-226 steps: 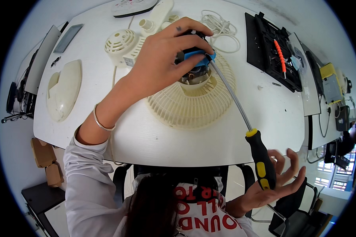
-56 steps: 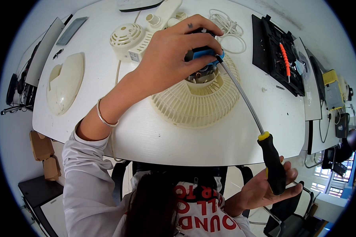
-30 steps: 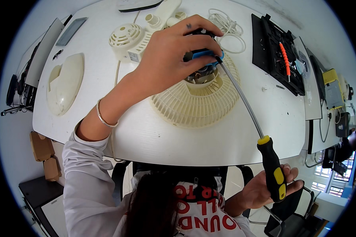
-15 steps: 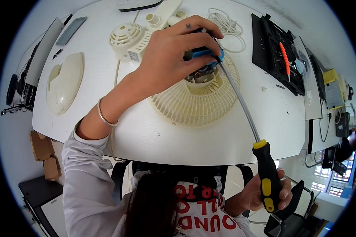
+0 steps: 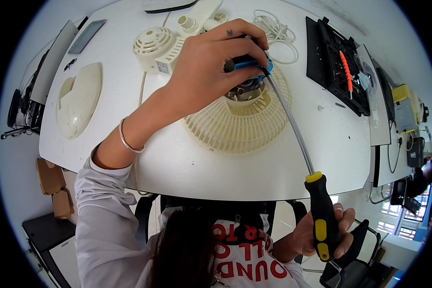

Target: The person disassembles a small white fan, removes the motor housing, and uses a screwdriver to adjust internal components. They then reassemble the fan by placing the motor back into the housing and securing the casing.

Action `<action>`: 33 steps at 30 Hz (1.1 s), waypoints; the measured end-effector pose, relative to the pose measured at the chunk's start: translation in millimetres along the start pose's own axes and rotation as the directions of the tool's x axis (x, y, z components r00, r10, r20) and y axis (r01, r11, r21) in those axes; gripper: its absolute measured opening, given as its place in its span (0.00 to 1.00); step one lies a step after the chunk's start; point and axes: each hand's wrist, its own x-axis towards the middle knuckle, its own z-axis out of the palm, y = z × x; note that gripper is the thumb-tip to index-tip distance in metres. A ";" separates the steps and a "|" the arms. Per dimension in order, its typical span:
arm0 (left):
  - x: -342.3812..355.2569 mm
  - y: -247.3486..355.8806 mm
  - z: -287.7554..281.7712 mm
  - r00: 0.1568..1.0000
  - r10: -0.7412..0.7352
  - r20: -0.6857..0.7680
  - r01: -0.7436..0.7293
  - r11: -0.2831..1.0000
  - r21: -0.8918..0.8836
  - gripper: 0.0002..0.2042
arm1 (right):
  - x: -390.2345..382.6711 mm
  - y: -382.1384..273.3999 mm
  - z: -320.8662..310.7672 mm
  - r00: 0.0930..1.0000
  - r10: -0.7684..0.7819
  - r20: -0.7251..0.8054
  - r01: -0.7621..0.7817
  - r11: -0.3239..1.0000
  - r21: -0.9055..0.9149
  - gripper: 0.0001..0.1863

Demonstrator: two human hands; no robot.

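Note:
My left hand [image 5: 209, 67] grips a dark motor assembly with a blue part [image 5: 252, 65], its fingers curled over the top; they partly hide it. The assembly sits in the middle of a cream slatted round fan housing [image 5: 233, 129] on the white table. A long screwdriver [image 5: 321, 211], with a black-and-yellow handle, runs from beside my left thumb at the blue part down past the table's front edge, where my right hand [image 5: 336, 230] has its fingers round the handle. Where exactly the tip sits is hard to make out.
A cream vented housing [image 5: 151, 45] with tube-like parts and a coiled white cable [image 5: 278, 36] lie behind. A cream shell [image 5: 77, 105] and grey slab [image 5: 86, 36] are on the left, a black tool case [image 5: 333, 62] at right. A chair [image 5: 297, 211] is below the table edge.
My right hand's fingers, looser and more spread earlier, have closed round the handle, which has shifted down and slightly left over the last second. My left hand holds nearly the same place.

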 end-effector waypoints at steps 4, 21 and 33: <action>-0.6 0.4 0.0 1.000 -0.003 0.004 0.003 1.000 -0.002 0.07 | -1.2 -4.9 -8.9 1.000 0.011 0.014 -0.012 0.999 0.043 0.20; 1.1 -1.8 -0.8 0.997 0.063 0.034 -0.063 0.998 0.003 0.06 | 5.5 4.4 -27.1 0.938 0.184 -0.293 -0.002 0.850 0.528 0.26; 4.2 -5.8 -4.9 0.989 0.114 0.095 -0.117 0.993 0.029 0.09 | 1.7 11.8 -34.2 0.926 0.222 -0.306 -0.004 0.815 0.579 0.27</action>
